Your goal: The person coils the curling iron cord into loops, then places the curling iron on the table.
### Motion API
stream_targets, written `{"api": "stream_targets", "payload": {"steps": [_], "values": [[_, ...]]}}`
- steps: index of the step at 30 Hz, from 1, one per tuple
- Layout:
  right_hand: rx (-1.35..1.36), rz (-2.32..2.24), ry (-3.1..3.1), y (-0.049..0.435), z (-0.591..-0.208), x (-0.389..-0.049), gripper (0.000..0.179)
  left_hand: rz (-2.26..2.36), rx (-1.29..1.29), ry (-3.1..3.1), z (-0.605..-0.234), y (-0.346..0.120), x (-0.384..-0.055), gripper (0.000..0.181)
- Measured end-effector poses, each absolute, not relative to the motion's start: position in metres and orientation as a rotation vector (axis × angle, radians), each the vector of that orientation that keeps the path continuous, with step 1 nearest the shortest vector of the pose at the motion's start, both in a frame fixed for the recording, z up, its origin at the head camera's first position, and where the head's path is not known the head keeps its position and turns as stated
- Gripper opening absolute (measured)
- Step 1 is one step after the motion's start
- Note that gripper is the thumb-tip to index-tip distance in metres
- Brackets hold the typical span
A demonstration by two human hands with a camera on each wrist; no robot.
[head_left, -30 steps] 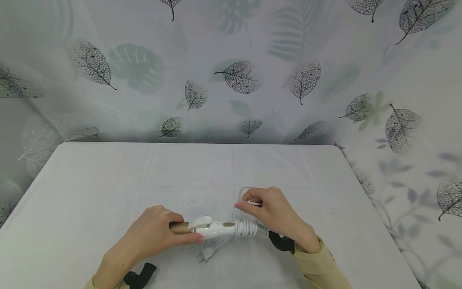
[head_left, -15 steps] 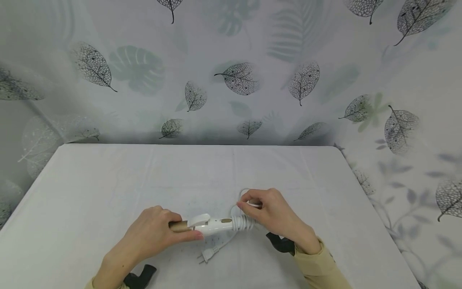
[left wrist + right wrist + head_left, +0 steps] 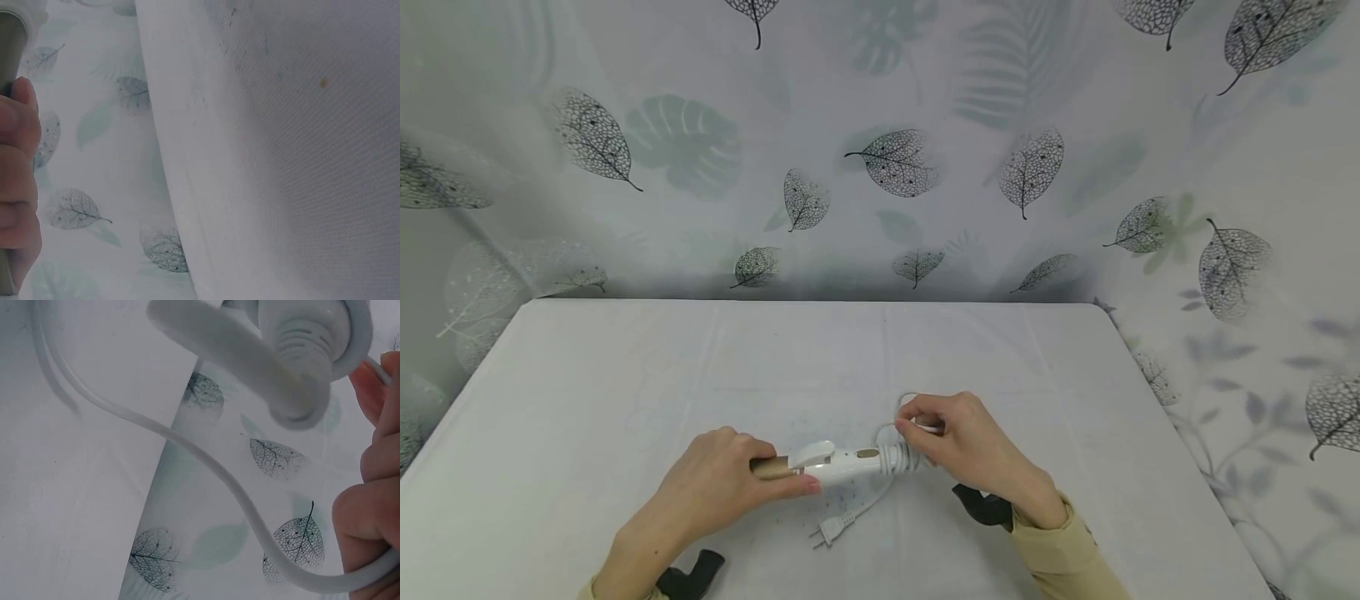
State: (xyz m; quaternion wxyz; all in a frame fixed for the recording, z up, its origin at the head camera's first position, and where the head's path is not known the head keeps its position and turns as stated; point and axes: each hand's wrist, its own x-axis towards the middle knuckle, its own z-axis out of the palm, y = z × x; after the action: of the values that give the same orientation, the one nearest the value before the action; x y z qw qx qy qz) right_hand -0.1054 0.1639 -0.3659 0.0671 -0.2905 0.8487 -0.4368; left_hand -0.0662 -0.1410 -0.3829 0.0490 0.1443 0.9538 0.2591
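My left hand [image 3: 722, 475] grips the gold barrel of a white curling iron [image 3: 842, 467], thumb along the near side. In the left wrist view, its curled fingers [image 3: 15, 169] wrap the barrel [image 3: 9, 50]. Several turns of white power cord [image 3: 898, 458] circle the handle's right end. Just right of these turns, my right hand [image 3: 966, 437] pinches a length of the cord between thumb and fingers. A slack loop of cord [image 3: 212, 462] curves from this hand in the right wrist view, below the handle's end [image 3: 303, 325]. The two-pin plug [image 3: 833, 528] dangles below the handle.
A white-covered table [image 3: 625, 375] spreads under both hands. Behind it and to the right stands a leaf-patterned backdrop [image 3: 880, 217]. Black wrist-worn pieces [image 3: 692, 575] show under both wrists.
The handle's right end has tilted up slightly and its tip has gone behind my right hand. The coils have shifted a little leftward, and more cord shows above the plug. Both hands keep their holds.
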Motion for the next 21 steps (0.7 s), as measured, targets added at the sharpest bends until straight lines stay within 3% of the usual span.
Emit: {"api": "stream_targets", "payload": {"steps": [21], "values": [[-0.998, -1.302, 2.480, 0.1603, -0.3659, -0.1048, 0.014, 0.744, 0.260, 2.898, -0.3825, -0.1403, -0.0689, 0.060]]}}
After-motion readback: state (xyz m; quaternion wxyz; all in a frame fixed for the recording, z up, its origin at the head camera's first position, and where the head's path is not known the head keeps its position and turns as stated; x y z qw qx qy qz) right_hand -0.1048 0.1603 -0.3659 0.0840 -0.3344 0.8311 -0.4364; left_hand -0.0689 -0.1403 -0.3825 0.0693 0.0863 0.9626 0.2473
